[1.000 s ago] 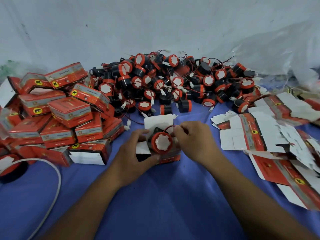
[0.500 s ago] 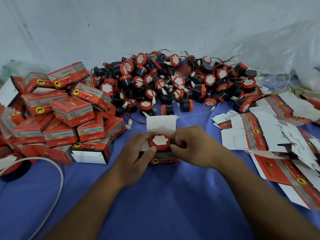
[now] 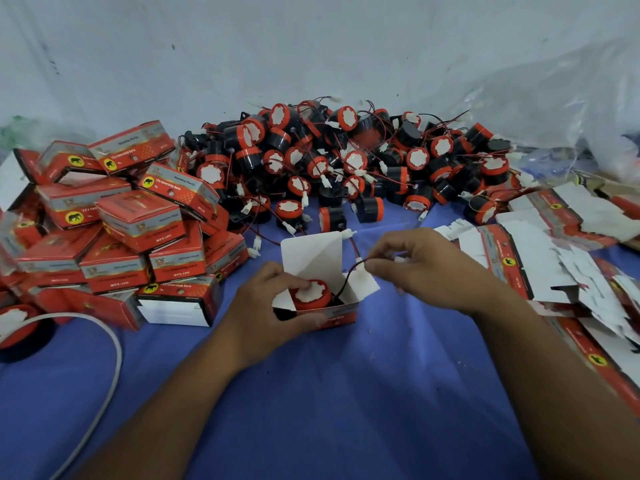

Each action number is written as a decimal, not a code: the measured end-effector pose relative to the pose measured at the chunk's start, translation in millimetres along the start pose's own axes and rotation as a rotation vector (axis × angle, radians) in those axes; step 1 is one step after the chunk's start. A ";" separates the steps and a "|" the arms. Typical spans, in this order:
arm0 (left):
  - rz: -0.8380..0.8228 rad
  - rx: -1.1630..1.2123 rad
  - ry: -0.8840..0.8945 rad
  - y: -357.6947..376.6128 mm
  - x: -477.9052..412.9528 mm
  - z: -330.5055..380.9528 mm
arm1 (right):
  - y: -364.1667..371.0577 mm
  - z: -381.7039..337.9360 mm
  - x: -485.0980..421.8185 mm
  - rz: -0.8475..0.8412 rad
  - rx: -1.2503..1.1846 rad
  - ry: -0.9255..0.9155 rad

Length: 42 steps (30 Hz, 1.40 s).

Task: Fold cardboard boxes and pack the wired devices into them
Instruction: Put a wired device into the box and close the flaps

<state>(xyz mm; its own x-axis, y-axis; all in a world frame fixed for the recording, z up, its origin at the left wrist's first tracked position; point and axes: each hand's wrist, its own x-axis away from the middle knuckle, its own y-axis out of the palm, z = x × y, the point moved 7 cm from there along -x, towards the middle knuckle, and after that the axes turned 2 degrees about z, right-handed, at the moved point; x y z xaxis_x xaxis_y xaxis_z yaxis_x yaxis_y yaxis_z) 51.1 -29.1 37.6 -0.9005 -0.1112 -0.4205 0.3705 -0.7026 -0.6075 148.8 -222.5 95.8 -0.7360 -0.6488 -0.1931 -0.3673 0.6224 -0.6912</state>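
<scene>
Packing is in hand, not folding: one box (image 3: 337,315) stands made up and open near the middle of the cloth (image 3: 311,403), its white lid (image 3: 311,254) standing up at the back. A device (image 3: 310,296) sits inside it, red-rimmed face up and low between the walls. The left hand (image 3: 256,313) grips the box from its left side with curled fingers, and one fingertip presses on the device's top. The right hand (image 3: 429,268) hangs just above the box's right side flap and pinches the black wire (image 3: 348,277) between thumb and forefinger, the other fingers loosely curled. The wire runs from that pinch down into the box beside the device, so its free end is not yet stowed. The next move, I judge, is to coil the slack and push it into the gap beside the device, then fold in the side flaps and tuck the lid; the wire must lie under the rim or the lid will catch it. Loose devices (image 3: 346,168) are heaped along the cloth's far edge, packed boxes (image 3: 138,223) are stacked at its left edge, and flat blanks (image 3: 554,244) lie along its right edge.
</scene>
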 end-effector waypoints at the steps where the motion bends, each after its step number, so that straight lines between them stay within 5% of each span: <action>1: -0.002 -0.001 0.005 -0.6 0.0 0.1 | -1.4 -0.6 -1.2 0.040 -0.077 0.000; 5: -0.007 -0.006 0.027 -2.7 0.5 1.7 | 2.6 -12.4 -3.0 0.060 -0.541 -0.071; 8: -0.009 -0.027 0.047 -2.3 0.2 4.1 | 12.9 -19.5 -2.7 0.059 -0.668 -0.136; 13: -0.024 -0.088 0.112 0.6 1.9 8.1 | 32.4 -22.8 -8.2 0.132 -0.108 -0.184; 19: -0.002 -0.087 0.123 -0.4 2.1 9.4 | 47.1 -36.2 -3.1 0.151 0.106 -0.368; 27: 0.010 -0.120 0.113 -1.5 0.2 8.1 | 52.3 -18.3 -7.7 0.061 -0.640 -0.116; 29: 0.007 -0.117 0.114 -1.3 0.4 8.8 | 55.4 -15.1 -9.3 0.062 -0.674 -0.084; 37: -0.006 -0.116 0.097 0.3 0.9 8.6 | 56.0 -18.8 -10.1 0.180 -0.026 -0.159; 42: -0.006 -0.113 0.097 0.7 1.1 8.1 | 63.8 -36.9 -6.4 0.106 0.370 -0.273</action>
<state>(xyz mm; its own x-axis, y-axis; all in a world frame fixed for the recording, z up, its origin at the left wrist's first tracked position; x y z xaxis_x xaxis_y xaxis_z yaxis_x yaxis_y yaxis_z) 48.5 -35.4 42.2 -0.8788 -0.0351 -0.4759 0.3929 -0.6191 -0.6799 109.0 -162.4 78.6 -0.5639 -0.7124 -0.4177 -0.0347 0.5258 -0.8499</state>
